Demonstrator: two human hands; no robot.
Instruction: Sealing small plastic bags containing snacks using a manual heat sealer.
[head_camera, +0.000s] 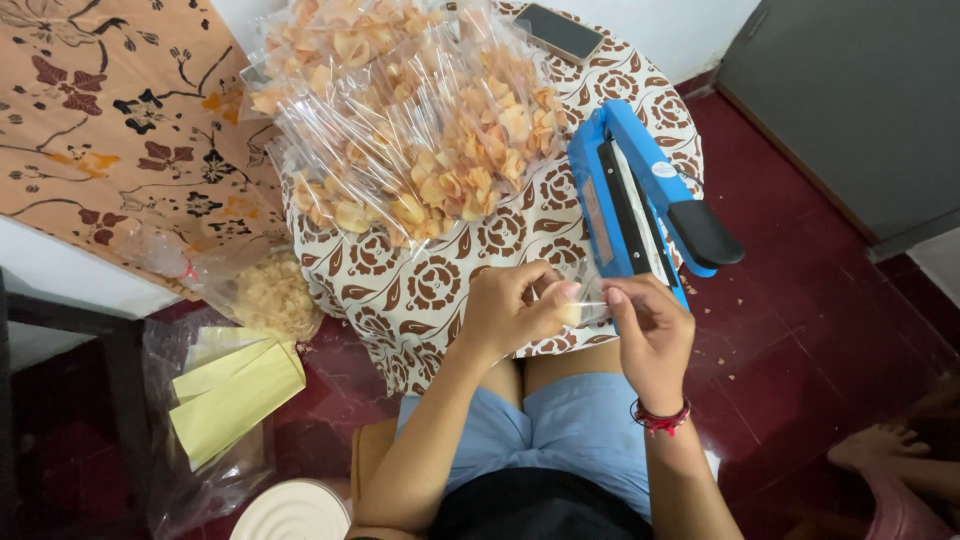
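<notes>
At the centre of the frame, just below the near edge of the table (400, 300), the left hand (505, 310) and the right hand (650, 335) meet; both pinch a small clear plastic bag (585, 300) between thumb and fingertips, the left fingers curled round its left end, the right thumb and forefinger closed on its right end; the bag is thin and nearly see-through, and what it holds cannot be told. The table edge curves round the person's knees, leaving only a narrow gap between cloth and lap; the cloth is white with brown swirling flowers and hangs over the rim. Just right of the hands, touching the table's right edge, stands a blue heat sealer (640, 195) with its long arm raised and a black handle jutting toward the right of the frame; it hems the right hand on that side. Above the hands a heap of clear packets of pale orange chips (410, 130) fills the upper centre, glossy and crinkled; a dark phone (558, 32) lies at the top beyond it. Lower left, on the dark red tiled floor, sit a loose bag of chips (270, 295), flat yellow sheets (235, 395) inside a clear sack, and a round white lid (295, 512) at the bottom edge. Right of the sealer the floor lies open up to a grey door (850, 100); another person's bare foot (880, 445) shows at lower right.
</notes>
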